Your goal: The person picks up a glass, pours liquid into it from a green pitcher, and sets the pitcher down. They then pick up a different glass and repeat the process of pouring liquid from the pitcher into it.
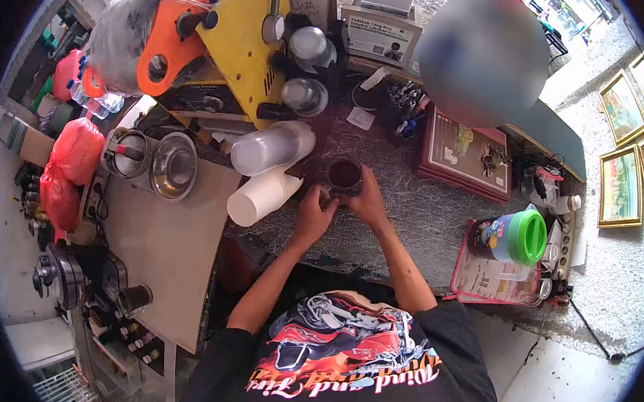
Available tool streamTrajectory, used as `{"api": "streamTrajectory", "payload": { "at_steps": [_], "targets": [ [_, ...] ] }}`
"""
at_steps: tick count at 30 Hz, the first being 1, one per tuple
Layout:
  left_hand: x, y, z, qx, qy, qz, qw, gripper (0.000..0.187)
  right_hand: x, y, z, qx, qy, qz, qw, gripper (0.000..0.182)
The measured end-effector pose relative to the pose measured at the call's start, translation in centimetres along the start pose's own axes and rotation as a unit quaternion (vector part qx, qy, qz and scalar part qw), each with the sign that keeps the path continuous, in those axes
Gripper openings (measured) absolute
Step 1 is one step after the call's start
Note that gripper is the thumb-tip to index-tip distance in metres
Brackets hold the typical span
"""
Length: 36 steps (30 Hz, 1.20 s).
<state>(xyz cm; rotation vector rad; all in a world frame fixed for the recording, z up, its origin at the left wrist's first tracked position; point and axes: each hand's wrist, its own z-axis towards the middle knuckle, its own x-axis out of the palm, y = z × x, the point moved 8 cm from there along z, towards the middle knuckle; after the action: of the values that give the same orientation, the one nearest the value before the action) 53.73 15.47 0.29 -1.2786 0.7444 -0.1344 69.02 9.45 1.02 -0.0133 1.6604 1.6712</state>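
A dark, round, cup-like container [344, 174] stands at the middle of the worktop, its open top showing a dark brownish inside. My right hand [365, 198] is wrapped round its right side. At its near left side my left hand [314, 217] has fingers pressed together against its lower edge; whether they pinch something small there I cannot make out. Just left of my hands lie a stack of white paper cups [259, 199] on its side and a stack of clear plastic cups [272, 148].
A yellow and orange cup-sealing machine [247, 42] stands at the back left. Metal bowls [174, 166] sit on the left board. Dark red boxes [468, 155] with keys on top lie right, near a green-lidded tumbler [522, 237]. A person [485, 60] is across the counter.
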Motion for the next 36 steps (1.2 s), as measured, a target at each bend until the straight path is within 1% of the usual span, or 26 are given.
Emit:
{"api": "streamTrajectory", "payload": {
  "at_steps": [2,5,6,8,9,11,12,14,15,16,17,18,20,21,22,23,24,25,27,28,30,32,34,36],
  "targets": [
    [-0.4,-0.1,-0.4,0.033,-0.009,0.019,0.999,0.027,-0.1,0.9,-0.6,0.002,0.007,-0.015,1.000,0.077],
    [-0.9,0.0,-1.3,0.038,-0.001,0.046,0.998,0.028,-0.1,1.6,-1.5,-0.002,0.009,-0.045,0.999,0.076],
    [-1.3,-0.2,-1.5,0.038,-0.002,0.047,0.998,0.028,0.1,1.5,-1.8,0.011,0.015,-0.054,0.998,0.075],
    [-1.4,0.2,-2.0,-0.006,0.040,0.017,0.999,0.032,0.4,1.8,-2.7,0.022,0.023,-0.060,0.998,0.075],
    [-1.7,0.3,-2.4,-0.008,0.038,0.018,0.999,0.032,0.4,2.3,-3.2,0.010,0.027,-0.063,0.998,0.076],
    [-1.8,1.0,-3.0,-0.027,0.060,-0.002,0.998,0.047,0.6,2.9,-4.5,-0.004,0.034,-0.066,0.997,0.077],
    [-2.3,1.1,-3.3,-0.029,0.058,-0.003,0.998,0.047,0.8,2.8,-5.2,0.012,0.044,-0.075,0.996,0.076],
    [-2.6,1.4,-3.9,-0.036,0.103,-0.026,0.994,0.057,1.5,3.1,-6.6,0.029,0.058,-0.084,0.994,0.076],
    [-2.8,2.1,-4.3,-0.038,0.101,-0.027,0.994,0.057,1.6,3.6,-7.1,0.047,0.056,-0.092,0.993,0.077],
    [-2.8,2.5,-4.6,-0.017,0.104,-0.018,0.994,0.056,1.8,3.8,-7.6,0.065,0.055,-0.100,0.991,0.078],
    [-3.0,3.0,-4.9,0.005,0.107,-0.008,0.994,0.055,2.2,3.7,-8.1,0.065,0.058,-0.100,0.991,0.078],
    [-3.8,2.6,-4.9,0.003,0.105,-0.009,0.994,0.055,2.7,4.0,-8.4,0.049,0.054,-0.102,0.992,0.078],
    [-4.1,2.9,-5.7,-0.063,0.206,0.007,0.977,0.060,3.7,4.4,-9.1,0.032,0.052,-0.104,0.993,0.079],
    [-4.8,2.5,-5.8,0.000,0.167,-0.012,0.986,0.061,4.2,4.7,-9.3,0.059,0.062,-0.045,0.995,0.078],
    [-5.1,3.2,-6.1,-0.002,0.165,-0.012,0.986,0.061,4.7,5.0,-9.6,0.087,0.073,0.015,0.993,0.078],
    [-5.1,4.3,-6.6,-0.035,0.186,-0.020,0.982,0.060,5.1,5.7,-9.7,0.086,0.076,0.014,0.993,0.078],
    [-5.4,4.8,-7.0,-0.068,0.206,-0.029,0.976,0.060,5.4,6.3,-9.9,0.108,0.082,0.006,0.991,0.076],
    [-6.5,4.2,-6.9,-0.070,0.203,-0.030,0.976,0.060,5.9,6.5,-10.1,0.128,0.089,-0.002,0.988,0.075],
    [-8.2,3.2,-7.1,-0.071,0.232,-0.027,0.970,0.060,7.3,6.4,-10.3,0.117,0.101,-0.014,0.988,0.076],
    [-9.1,3.4,-7.3,-0.075,0.227,-0.027,0.971,0.060,8.0,6.4,-10.4,0.107,0.110,-0.025,0.988,0.077],
    [-10.5,3.7,-7.8,-0.053,0.225,-0.008,0.973,0.060,9.1,7.1,-10.5,0.088,0.115,-0.028,0.989,0.077],
    [-11.8,4.7,-8.3,-0.058,0.213,-0.025,0.975,0.060,10.3,8.3,-10.2,0.069,0.120,-0.030,0.990,0.077],
    [-13.4,5.0,-8.6,-0.064,0.198,-0.043,0.977,0.059,11.7,9.6,-9.7,0.096,0.135,-0.025,0.986,0.073],
    [-15.3,5.4,-8.8,-0.065,0.172,-0.020,0.983,0.053,13.5,10.0,-9.4,0.077,0.164,-0.037,0.983,0.071]
  ]
}}
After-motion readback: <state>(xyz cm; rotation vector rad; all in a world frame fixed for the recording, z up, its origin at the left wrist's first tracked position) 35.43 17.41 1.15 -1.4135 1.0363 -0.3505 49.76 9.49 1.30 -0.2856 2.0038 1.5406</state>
